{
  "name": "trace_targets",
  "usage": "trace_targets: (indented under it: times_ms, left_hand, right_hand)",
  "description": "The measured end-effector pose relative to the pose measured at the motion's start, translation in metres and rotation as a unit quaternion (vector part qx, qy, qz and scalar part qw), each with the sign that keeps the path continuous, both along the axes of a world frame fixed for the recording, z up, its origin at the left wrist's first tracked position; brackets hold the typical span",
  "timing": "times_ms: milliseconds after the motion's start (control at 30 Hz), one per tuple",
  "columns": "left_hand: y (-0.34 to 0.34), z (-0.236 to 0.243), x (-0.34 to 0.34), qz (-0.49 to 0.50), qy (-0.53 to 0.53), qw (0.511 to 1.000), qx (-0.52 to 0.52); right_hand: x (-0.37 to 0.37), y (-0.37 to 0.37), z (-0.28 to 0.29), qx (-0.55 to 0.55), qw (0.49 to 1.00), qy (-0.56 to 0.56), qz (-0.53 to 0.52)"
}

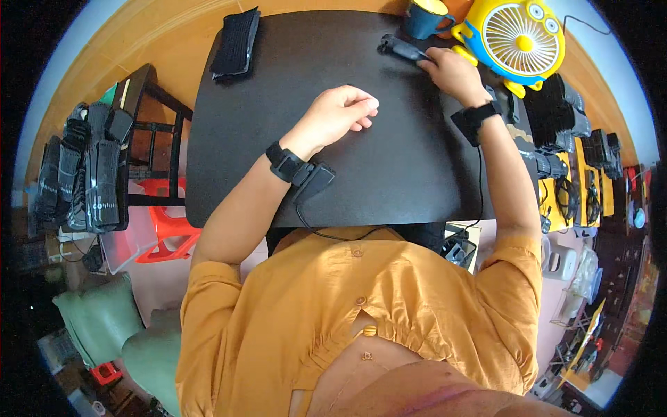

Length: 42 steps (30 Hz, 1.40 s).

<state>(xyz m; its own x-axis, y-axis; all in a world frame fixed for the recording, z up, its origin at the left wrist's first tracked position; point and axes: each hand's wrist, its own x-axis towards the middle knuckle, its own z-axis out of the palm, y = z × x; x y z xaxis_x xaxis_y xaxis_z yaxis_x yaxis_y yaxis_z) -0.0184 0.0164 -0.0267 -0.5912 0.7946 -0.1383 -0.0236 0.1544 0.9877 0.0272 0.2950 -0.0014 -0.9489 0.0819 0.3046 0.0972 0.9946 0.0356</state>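
Note:
My right hand (pixel 455 73) grips a slim black handheld tool (pixel 396 46) over the back right part of the dark table (pixel 278 139). My left hand (pixel 340 111) is near the middle of the tabletop, fingers curled with thumb and forefinger together; whether it holds something small cannot be made out. A stack of black textured strips (pixel 235 43) lies at the back left corner. Both wrists wear black straps with small units and cables.
A yellow-and-blue fan (pixel 524 42) and a dark blue mug (pixel 424 21) stand at the back right. Bundles of black items (pixel 87 167) rest on furniture at left, and more (pixel 556 111) at right. A red stool (pixel 167 229) and green chair (pixel 97 313) are lower left.

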Motion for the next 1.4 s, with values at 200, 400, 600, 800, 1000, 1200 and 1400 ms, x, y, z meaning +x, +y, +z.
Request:
trace_targets:
  times_ms: [200, 400, 600, 800, 1000, 1200, 1400]
  left_hand:
    - [-0.004, 0.011, 0.002, 0.081, -0.019, 0.994, 0.069]
    - [-0.001, 0.008, -0.002, 0.082, -0.017, 0.958, 0.276]
    - [-0.006, 0.009, -0.018, 0.189, -0.22, 0.867, 0.405]
    - [-0.025, 0.007, -0.045, 0.254, -0.26, 0.852, 0.377]
    - [-0.015, 0.001, -0.032, 0.206, -0.268, 0.886, 0.317]
    - [-0.007, 0.015, -0.014, 0.121, -0.239, 0.929, 0.257]
    - [-0.008, 0.018, 0.008, -0.025, -0.213, 0.964, 0.159]
  right_hand:
    - [0.017, -0.069, 0.053, -0.209, 0.969, 0.11, 0.069]
    - [0.028, -0.118, 0.046, -0.536, 0.837, -0.064, 0.094]
    - [0.023, -0.078, 0.046, -0.751, 0.642, 0.102, 0.115]
    - [0.051, -0.02, 0.089, -0.544, 0.802, 0.246, -0.018]
    - [0.007, 0.023, 0.01, -0.064, 0.996, 0.006, -0.064]
    - [0.004, -0.002, 0.008, -0.114, 0.991, 0.058, -0.038]
    - [0.019, -0.117, 0.04, -0.658, 0.743, -0.095, 0.074]
